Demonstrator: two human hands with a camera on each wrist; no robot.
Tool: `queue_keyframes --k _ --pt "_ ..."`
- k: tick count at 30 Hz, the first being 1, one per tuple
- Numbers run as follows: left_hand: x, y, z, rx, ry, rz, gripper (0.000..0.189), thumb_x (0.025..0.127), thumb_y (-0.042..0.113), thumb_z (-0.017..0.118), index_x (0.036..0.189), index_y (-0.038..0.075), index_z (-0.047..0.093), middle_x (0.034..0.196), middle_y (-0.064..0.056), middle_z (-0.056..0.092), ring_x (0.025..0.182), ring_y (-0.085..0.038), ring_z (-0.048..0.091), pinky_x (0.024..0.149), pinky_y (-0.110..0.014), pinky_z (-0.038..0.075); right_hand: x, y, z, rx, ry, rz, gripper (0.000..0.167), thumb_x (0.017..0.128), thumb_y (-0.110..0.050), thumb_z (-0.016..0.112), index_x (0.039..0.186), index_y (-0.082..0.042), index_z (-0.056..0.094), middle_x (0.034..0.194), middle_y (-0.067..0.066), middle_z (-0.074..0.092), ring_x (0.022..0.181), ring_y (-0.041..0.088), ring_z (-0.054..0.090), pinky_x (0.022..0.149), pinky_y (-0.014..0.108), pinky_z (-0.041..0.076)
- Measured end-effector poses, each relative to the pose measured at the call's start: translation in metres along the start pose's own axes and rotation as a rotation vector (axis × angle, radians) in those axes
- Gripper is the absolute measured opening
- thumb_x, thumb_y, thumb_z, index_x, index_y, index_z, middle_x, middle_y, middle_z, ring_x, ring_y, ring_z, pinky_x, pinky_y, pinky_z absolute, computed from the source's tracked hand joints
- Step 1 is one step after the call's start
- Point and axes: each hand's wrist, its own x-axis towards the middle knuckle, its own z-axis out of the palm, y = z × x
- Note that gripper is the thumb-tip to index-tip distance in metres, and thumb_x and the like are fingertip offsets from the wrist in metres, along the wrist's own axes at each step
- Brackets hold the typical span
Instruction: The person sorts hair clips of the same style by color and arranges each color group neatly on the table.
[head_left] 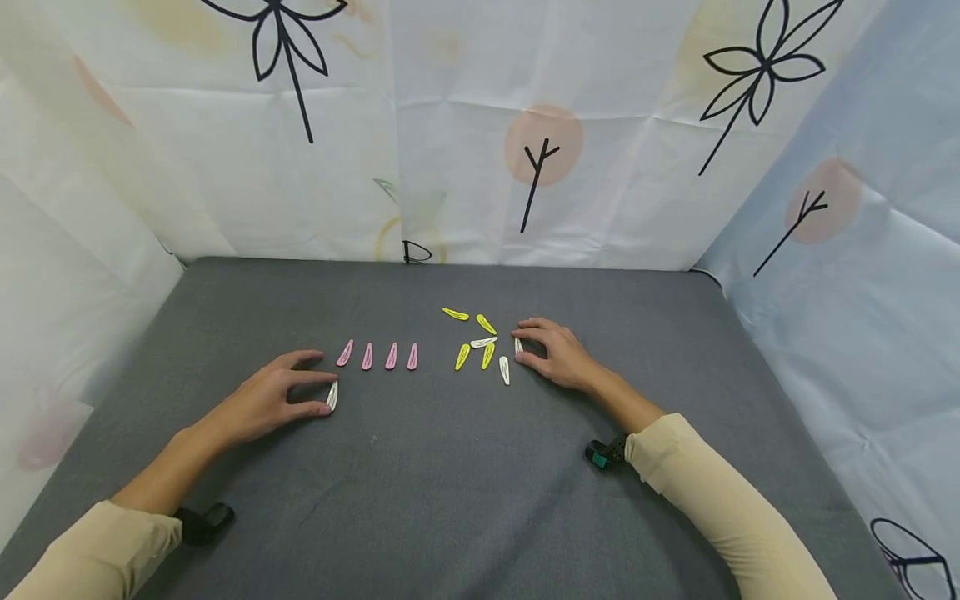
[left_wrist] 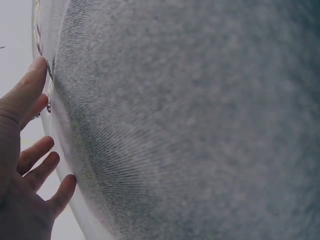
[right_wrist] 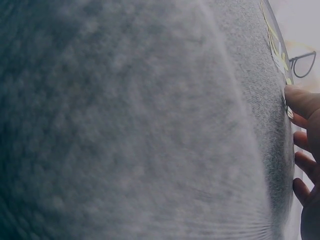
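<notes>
In the head view my left hand (head_left: 270,398) pinches a white snap hair clip (head_left: 333,395) between thumb and index finger, low over the grey table. Its other fingers are spread. Just beyond it, several pink hair clips (head_left: 367,357) stand side by side in a row. My right hand (head_left: 558,353) pinches another white hair clip by its ends, most of it hidden by the fingers. To its left lie several yellow hair clips (head_left: 462,357), a slanted white clip (head_left: 483,342) among them and an upright white clip (head_left: 504,370) nearer me.
The grey cloth-covered table (head_left: 420,500) runs back to a white printed curtain (head_left: 465,167). More curtain (head_left: 885,333) closes the right side. Black wrist cameras (head_left: 204,525) are strapped at both cuffs.
</notes>
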Motion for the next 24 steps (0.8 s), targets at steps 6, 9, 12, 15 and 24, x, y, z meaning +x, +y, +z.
queue_keyframes --k 6,9,12,15,24 --pt "0.0004 -0.0015 0.0025 0.018 0.018 0.013 0.053 0.082 0.039 0.081 0.125 0.011 0.07 0.141 -0.021 0.049 0.129 -0.045 0.045 0.097 -0.066 0.037 -0.0001 0.0 0.0005 -0.001 0.002 -0.005 0.043 0.096 -0.023 0.069 0.134 -0.004 0.062 0.143 0.019 0.051 0.135 0.035 0.044 0.107 0.06 0.029" --pt "0.0003 -0.0017 0.0034 0.031 0.022 0.021 0.054 0.082 0.039 0.081 0.127 0.011 0.07 0.141 -0.021 0.049 0.128 -0.045 0.046 0.096 -0.066 0.038 0.0 0.0004 0.0008 -0.007 0.009 -0.01 0.043 0.096 -0.022 0.069 0.134 -0.003 0.062 0.143 0.019 0.052 0.135 0.036 0.045 0.106 0.06 0.029" --pt "-0.0002 -0.0013 0.0035 0.032 0.022 0.021 0.056 0.082 0.039 0.081 0.129 0.011 0.068 0.142 -0.021 0.048 0.129 -0.045 0.046 0.096 -0.066 0.038 -0.0004 0.0003 0.0005 -0.001 0.01 -0.008 0.043 0.096 -0.023 0.069 0.134 -0.003 0.062 0.143 0.019 0.052 0.135 0.036 0.044 0.106 0.06 0.029" --pt "-0.0004 0.0001 0.0023 0.022 0.02 0.011 0.056 0.083 0.04 0.08 0.13 0.012 0.068 0.143 -0.021 0.047 0.13 -0.045 0.044 0.096 -0.067 0.037 -0.0006 0.0001 0.0003 0.002 0.01 -0.005 0.043 0.095 -0.023 0.069 0.133 -0.004 0.063 0.143 0.018 0.052 0.135 0.035 0.045 0.106 0.06 0.03" --pt "-0.0014 0.001 0.0039 0.02 0.027 0.014 0.049 0.082 0.04 0.081 0.122 0.013 0.073 0.14 -0.02 0.051 0.129 -0.043 0.045 0.098 -0.065 0.037 -0.0005 0.0005 0.0006 -0.006 0.007 0.0 0.042 0.096 -0.023 0.069 0.133 -0.004 0.063 0.142 0.018 0.052 0.135 0.035 0.045 0.106 0.06 0.03"
